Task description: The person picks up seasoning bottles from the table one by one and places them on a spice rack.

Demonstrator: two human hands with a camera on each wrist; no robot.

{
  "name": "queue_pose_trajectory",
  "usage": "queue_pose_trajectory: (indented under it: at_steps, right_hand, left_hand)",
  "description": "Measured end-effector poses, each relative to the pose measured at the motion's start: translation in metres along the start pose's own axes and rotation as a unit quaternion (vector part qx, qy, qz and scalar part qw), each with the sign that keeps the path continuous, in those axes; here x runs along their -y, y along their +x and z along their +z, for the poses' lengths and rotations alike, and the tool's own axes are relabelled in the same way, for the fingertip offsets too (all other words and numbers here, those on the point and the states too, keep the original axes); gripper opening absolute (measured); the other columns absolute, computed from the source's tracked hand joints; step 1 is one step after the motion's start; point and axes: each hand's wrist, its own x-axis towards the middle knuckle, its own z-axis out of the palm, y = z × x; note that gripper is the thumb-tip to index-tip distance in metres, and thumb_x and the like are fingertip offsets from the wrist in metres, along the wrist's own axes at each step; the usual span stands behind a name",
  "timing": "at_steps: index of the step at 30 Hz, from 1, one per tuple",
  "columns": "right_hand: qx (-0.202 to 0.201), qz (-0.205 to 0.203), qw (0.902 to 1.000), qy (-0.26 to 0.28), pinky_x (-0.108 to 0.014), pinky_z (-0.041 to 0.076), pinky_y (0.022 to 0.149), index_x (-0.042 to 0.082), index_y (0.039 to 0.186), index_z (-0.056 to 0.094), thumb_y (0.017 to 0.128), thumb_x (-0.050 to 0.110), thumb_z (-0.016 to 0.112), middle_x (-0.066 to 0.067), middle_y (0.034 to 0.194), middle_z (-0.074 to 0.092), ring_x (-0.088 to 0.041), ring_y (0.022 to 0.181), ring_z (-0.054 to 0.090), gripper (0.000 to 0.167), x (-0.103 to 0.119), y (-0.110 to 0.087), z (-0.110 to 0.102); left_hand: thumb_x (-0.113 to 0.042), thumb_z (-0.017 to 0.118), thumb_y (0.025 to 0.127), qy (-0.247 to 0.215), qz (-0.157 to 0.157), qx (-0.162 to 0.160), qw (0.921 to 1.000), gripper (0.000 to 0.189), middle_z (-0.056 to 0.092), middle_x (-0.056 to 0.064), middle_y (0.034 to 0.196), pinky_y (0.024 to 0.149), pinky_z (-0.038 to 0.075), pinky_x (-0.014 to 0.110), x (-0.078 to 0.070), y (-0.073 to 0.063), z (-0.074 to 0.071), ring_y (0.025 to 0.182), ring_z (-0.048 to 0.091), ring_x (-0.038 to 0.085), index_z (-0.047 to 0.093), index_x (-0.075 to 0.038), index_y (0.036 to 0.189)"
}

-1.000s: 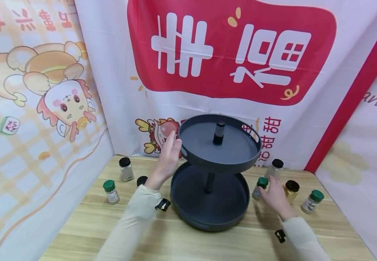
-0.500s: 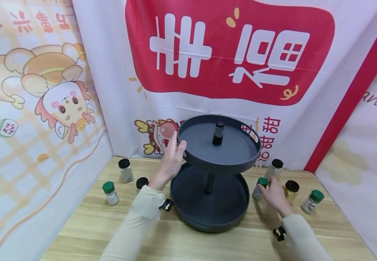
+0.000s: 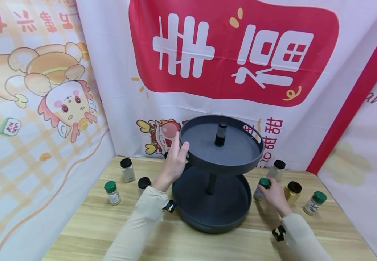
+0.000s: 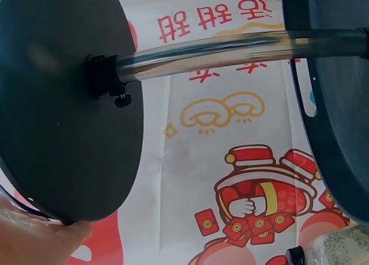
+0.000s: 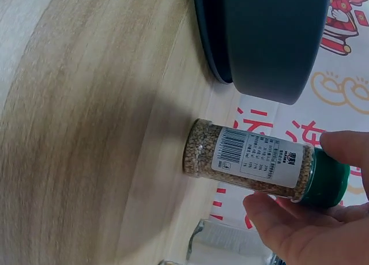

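A dark grey two-tier round tray stand [image 3: 212, 208] stands mid-table. My left hand [image 3: 173, 165] touches the left side of its upper tray [image 3: 204, 146], fingers fairly straight along the outer wall. In the left wrist view, the thumb [image 4: 78, 233] lies against the tray's lower edge. To the right of the stand, my right hand [image 3: 274, 195] pinches a green-capped spice jar [image 5: 253, 161] by its cap. Pale brown grains and a white label show on that jar, which is upright with its base at or very near the tabletop. Both trays look empty.
Right of the stand are a clear black-capped jar [image 3: 276, 169], a yellow black-capped jar [image 3: 293, 192] and another green-capped jar [image 3: 314, 203]. On the left stand two black-capped jars, one clear [image 3: 127, 171], one partly hidden [image 3: 144, 184], and a green-capped jar [image 3: 112, 193]. Printed cloth hangs behind.
My left hand has shifted slightly right and closer against the upper tray's side, its thumb now by the rim. The right hand stays at the green-capped jar, its fingers closer about the cap.
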Motion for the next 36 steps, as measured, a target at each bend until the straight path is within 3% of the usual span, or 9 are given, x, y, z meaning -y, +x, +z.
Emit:
queue_pose_trajectory:
  at_steps: [12,26,36]
  right_hand:
    - [0.015,0.016,0.9995,0.024,-0.052,0.045,0.087,-0.014,0.126,0.040,0.092,0.026,0.062,-0.036,0.121,0.048,-0.045,0.108,0.052,0.057,-0.011,0.007,0.007]
    - [0.011,0.007,0.9998,0.018,-0.052,0.045,0.087,-0.012,0.124,0.044,0.090,0.024,0.065,-0.034,0.117,0.053,-0.044,0.106,0.054,0.053,-0.011,0.005,0.006]
    - [0.017,0.031,0.9990,0.028,-0.049,0.046,0.086,-0.008,0.123,0.052,0.088,0.038,0.066,-0.029,0.117,0.058,-0.038,0.104,0.057,0.059,-0.014,0.007,0.005]
  left_hand:
    - [-0.034,0.031,0.102,-0.045,0.004,-0.007,0.9990,0.065,-0.001,0.002,0.158,0.114,0.006,0.041,0.000,0.001,0.003,0.142,0.002,0.013,-0.002,-0.013,0.152]
    - [-0.044,0.027,0.101,-0.054,-0.004,0.001,0.9985,0.066,-0.002,-0.001,0.158,0.113,0.006,0.043,0.000,0.000,0.004,0.141,0.001,0.012,-0.003,-0.015,0.153]
    - [-0.050,0.028,0.100,-0.057,-0.011,0.006,0.9983,0.068,-0.002,-0.004,0.157,0.113,0.012,0.044,0.003,0.000,0.004,0.141,0.001,0.012,-0.003,-0.020,0.152]
